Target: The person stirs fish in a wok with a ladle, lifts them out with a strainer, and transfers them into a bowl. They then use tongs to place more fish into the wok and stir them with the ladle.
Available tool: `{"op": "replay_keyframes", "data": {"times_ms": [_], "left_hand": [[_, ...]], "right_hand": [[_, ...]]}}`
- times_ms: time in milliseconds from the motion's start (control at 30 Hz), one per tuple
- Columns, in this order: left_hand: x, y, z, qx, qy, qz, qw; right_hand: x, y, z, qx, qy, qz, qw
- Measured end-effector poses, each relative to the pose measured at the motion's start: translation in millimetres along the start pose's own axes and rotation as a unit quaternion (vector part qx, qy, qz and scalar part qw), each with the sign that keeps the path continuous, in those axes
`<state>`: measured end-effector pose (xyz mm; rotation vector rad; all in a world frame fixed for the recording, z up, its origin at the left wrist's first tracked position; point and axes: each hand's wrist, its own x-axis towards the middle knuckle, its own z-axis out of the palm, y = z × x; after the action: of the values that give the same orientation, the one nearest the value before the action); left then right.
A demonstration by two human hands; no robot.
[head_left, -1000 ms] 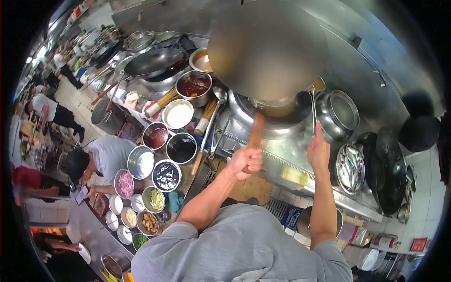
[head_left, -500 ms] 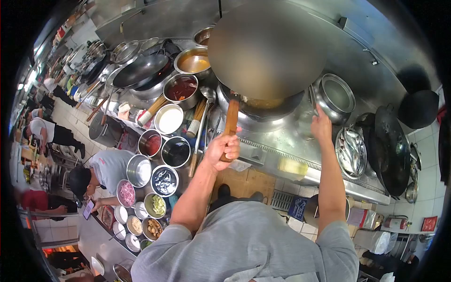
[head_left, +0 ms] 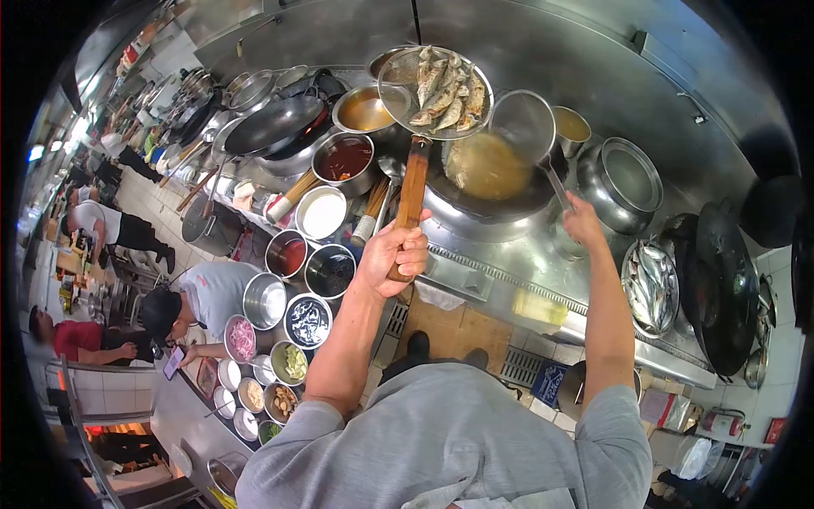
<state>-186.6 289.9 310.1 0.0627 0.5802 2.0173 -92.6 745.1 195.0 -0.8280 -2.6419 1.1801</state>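
My left hand point(head_left: 394, 257) is wrapped round the wooden handle point(head_left: 413, 187) of a wide strainer point(head_left: 398, 75). Several fried fish point(head_left: 449, 92) lie in the strainer, held up beyond the left edge of a wok point(head_left: 483, 204). Brownish liquid point(head_left: 492, 165) fills the wok, with foam at its left side. My right hand point(head_left: 582, 220) grips the handle of a round mesh skimmer point(head_left: 523, 127), which is over the right part of the wok and slightly blurred.
Pots of sauce point(head_left: 346, 161) and bowls of ingredients point(head_left: 297, 363) stand at the left. A lidded-looking steel pot point(head_left: 629, 178), a tray of raw fish point(head_left: 650, 287) and a black wok point(head_left: 721, 288) are at the right. A person point(head_left: 212, 297) holding a phone leans over at the left.
The blurred area over the wok is gone, so the fish, strainer and skimmer now show. The view has shifted slightly; both hands keep their grips.
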Motion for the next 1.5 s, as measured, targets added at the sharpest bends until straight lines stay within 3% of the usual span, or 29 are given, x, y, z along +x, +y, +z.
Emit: {"op": "replay_keyframes", "data": {"times_ms": [133, 233, 333, 467, 600, 800, 900, 1300, 1500], "left_hand": [[-2.6, 0.1, -7.7, 0.0, 0.011, 0.002, 1.0], [-4.9, -0.5, -14.8, -0.003, 0.016, 0.007, 1.0], [-5.2, 1.4, -21.5, -0.009, 0.013, 0.01, 1.0], [-6.8, 1.6, -28.3, -0.02, 0.012, 0.011, 1.0], [-14.6, 6.4, -30.2, -0.017, 0.014, 0.017, 1.0], [-13.9, 5.9, -32.5, -0.011, 0.023, 0.013, 1.0], [-17.0, 7.4, -29.5, -0.009, 0.023, 0.009, 1.0], [-6.1, -13.1, -42.3, -0.022, 0.029, -0.005, 0.999], [17.0, -41.7, -38.3, -0.034, 0.053, -0.024, 0.998]], "right_hand": [[-28.1, -35.4, -34.6, 0.183, -0.134, 0.092, 0.97], [-45.4, -62.9, -54.1, 0.223, -0.188, 0.155, 0.944], [-46.8, -69.3, -40.2, 0.264, -0.211, 0.185, 0.923], [-58.7, -71.0, 6.9, 0.296, -0.21, 0.158, 0.918], [-74.7, -64.6, -19.0, 0.322, -0.254, 0.182, 0.894], [-68.1, -66.2, 26.1, 0.447, -0.217, 0.173, 0.85], [-74.2, -59.8, 13.9, 0.478, -0.221, 0.162, 0.835], [-128.8, -71.4, -59.0, 0.407, -0.055, 0.158, 0.898], [-150.1, -123.3, -80.3, 0.369, -0.015, 0.116, 0.922]]}}
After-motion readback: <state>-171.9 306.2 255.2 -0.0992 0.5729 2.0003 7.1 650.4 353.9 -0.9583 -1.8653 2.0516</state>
